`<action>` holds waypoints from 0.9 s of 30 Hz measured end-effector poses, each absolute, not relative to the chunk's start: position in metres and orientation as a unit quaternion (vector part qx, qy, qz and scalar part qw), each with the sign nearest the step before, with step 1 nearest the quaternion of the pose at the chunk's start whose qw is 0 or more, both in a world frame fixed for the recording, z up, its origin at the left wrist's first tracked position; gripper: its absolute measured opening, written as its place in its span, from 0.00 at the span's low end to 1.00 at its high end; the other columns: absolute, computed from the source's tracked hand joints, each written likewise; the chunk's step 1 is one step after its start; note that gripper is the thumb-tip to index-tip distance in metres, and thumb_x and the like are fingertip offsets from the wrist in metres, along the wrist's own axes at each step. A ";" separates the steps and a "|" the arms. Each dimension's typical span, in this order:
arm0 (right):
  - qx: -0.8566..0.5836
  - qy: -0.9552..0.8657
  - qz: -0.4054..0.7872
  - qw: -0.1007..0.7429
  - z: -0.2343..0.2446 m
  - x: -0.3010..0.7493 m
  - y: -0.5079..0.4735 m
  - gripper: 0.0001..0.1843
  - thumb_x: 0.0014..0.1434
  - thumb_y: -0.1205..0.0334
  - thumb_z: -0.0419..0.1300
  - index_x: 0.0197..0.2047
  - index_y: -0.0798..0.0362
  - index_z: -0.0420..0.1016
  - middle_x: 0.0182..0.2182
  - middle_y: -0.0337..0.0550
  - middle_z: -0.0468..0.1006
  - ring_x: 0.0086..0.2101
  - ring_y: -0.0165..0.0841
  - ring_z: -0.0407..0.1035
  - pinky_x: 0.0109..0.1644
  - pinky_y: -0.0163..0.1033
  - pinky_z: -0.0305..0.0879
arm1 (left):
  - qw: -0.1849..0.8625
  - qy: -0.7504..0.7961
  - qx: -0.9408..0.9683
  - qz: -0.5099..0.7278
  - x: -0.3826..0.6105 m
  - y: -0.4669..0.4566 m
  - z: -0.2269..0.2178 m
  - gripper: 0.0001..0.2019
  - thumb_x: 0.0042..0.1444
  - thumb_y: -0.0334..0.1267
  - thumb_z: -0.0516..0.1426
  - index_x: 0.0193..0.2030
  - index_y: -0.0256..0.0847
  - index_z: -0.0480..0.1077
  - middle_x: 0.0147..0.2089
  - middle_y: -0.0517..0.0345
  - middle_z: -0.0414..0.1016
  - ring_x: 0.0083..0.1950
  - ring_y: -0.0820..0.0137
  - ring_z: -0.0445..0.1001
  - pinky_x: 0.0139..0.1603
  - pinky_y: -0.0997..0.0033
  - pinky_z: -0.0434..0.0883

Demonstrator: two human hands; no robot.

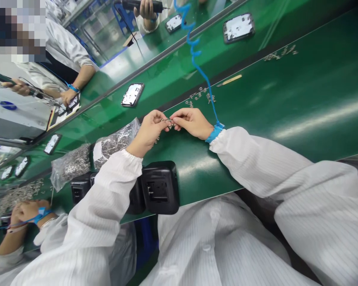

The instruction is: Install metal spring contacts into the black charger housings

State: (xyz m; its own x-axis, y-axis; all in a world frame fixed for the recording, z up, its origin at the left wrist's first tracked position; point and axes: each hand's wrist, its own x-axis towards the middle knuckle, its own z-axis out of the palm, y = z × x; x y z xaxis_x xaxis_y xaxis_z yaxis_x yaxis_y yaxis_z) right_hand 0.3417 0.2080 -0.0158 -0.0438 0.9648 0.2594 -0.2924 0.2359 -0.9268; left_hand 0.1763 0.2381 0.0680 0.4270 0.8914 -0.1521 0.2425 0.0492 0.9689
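My left hand (149, 132) and my right hand (193, 120) meet above the green bench, fingertips pinched together. Between them are small shiny metal parts (170, 122), too small for me to tell their exact kind. The left fingers are closed on some of these parts, and the right thumb and forefinger pinch at the same cluster. A blue wrist strap (216, 132) circles my right wrist, tied to a coiled blue cord (193, 47). Similar loose metal parts (200, 94) lie beyond my hands. Close to my left forearm stands a black plastic housing (173, 188) with a square recess.
Two clear bags of metal parts (74, 163) lie left, partly behind my forearm. A yellow-handled tool (231, 80) rests near the bench's back edge. Phone-sized units (133, 94) sit along the green strip beyond. Co-workers' hands (32, 211) are at left and across the line.
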 end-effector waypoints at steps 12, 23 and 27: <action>-0.341 -0.500 0.509 0.613 -0.012 0.345 0.209 0.17 0.55 0.53 0.73 0.37 0.58 0.76 0.28 0.39 0.78 0.24 0.24 0.69 0.30 0.31 0.70 | 0.607 0.443 0.605 0.264 0.177 0.236 0.067 0.08 0.52 0.28 0.64 0.36 0.38 0.68 0.27 0.62 0.73 0.26 0.78 0.70 0.27 0.80 0.65; -0.315 -0.479 0.610 0.547 -0.006 0.347 0.205 0.20 0.62 0.50 0.70 0.32 0.57 0.71 0.23 0.38 0.74 0.20 0.24 0.66 0.22 0.29 0.61 | 0.656 0.379 0.595 0.268 0.171 0.242 0.065 0.14 0.47 0.35 0.71 0.35 0.37 0.71 0.29 0.63 0.71 0.29 0.78 0.69 0.31 0.79 0.65; -0.252 -0.381 0.753 0.474 0.007 0.349 0.197 0.19 0.70 0.53 0.60 0.30 0.53 0.62 0.19 0.32 0.65 0.16 0.23 0.56 0.20 0.29 0.55 | 0.591 0.357 0.655 0.306 0.173 0.245 0.061 0.15 0.49 0.40 0.72 0.34 0.38 0.72 0.30 0.63 0.70 0.29 0.78 0.69 0.31 0.78 0.65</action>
